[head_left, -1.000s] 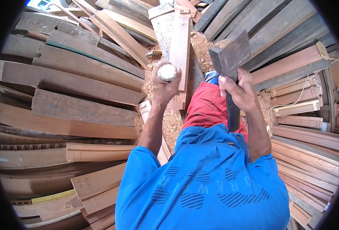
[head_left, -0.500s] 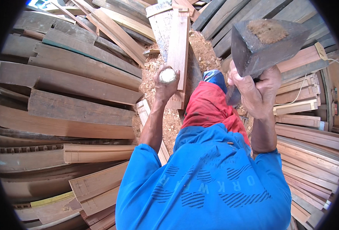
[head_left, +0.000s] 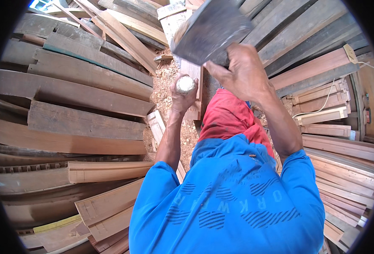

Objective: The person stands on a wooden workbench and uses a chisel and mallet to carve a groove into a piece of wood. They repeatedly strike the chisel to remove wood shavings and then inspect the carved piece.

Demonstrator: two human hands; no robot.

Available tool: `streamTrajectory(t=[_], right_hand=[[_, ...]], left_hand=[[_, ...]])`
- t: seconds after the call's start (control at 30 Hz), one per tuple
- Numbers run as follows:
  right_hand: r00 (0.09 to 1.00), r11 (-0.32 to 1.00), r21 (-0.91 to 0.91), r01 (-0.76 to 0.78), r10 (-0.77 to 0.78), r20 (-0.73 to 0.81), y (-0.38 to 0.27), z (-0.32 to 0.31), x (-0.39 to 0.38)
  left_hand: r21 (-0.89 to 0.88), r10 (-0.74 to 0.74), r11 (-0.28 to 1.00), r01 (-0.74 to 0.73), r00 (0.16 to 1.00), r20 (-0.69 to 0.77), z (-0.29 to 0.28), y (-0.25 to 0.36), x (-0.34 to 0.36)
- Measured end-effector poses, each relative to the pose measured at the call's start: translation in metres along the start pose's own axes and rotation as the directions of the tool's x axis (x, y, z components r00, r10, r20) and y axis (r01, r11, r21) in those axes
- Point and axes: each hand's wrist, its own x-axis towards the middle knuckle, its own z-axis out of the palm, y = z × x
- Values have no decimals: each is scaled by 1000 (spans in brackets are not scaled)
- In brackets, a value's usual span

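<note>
My left hand (head_left: pixel 182 97) grips an upright tool with a round, pale, worn top (head_left: pixel 185 84), seen end-on; its lower part is hidden. It stands over a light reddish board (head_left: pixel 192 113) lying lengthwise ahead of me. My right hand (head_left: pixel 242 74) is closed on a dark, heavy mallet (head_left: pixel 210 31), whose blurred block head is raised up and to the right of the pale top, over the board's far part. My red-clad knee (head_left: pixel 223 114) is beside the board.
Stacked weathered planks (head_left: pixel 85 118) fill the left side. More planks (head_left: pixel 305 34) lean at upper right, with panelled wood pieces (head_left: pixel 324 118) and a pale cord (head_left: pixel 330 93) below them. Wood shavings (head_left: pixel 161 99) cover the ground around the board.
My right hand has lifted the mallet and swung it leftward, from beside the board to above its far part. My left hand and the tool in it have hardly moved.
</note>
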Motion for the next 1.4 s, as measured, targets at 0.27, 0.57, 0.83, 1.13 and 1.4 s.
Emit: streamTrajectory(t=[0.27,0.57,0.83,1.13,1.4], right_hand=[[974,974,-195,-117,151,166,24,41,-14],[944,926,229,-302,256,208,55,19,-65],[747,393,665,-635,529,401,96,21,-118],[699,417,593,-689,598,392,137,5,-156],[666,159,867,-471,709,232,114,-39,-185]], left_hand=[[-16,-121,992,122,992,28,-1,-11,13],[288,-246,947,141,896,369,-24,40,43],[116,456,858,-500,846,278,25,129,30],[-75,524,802,-592,639,564,87,125,-50],[458,-37,863,-212,879,475,59,63,15]])
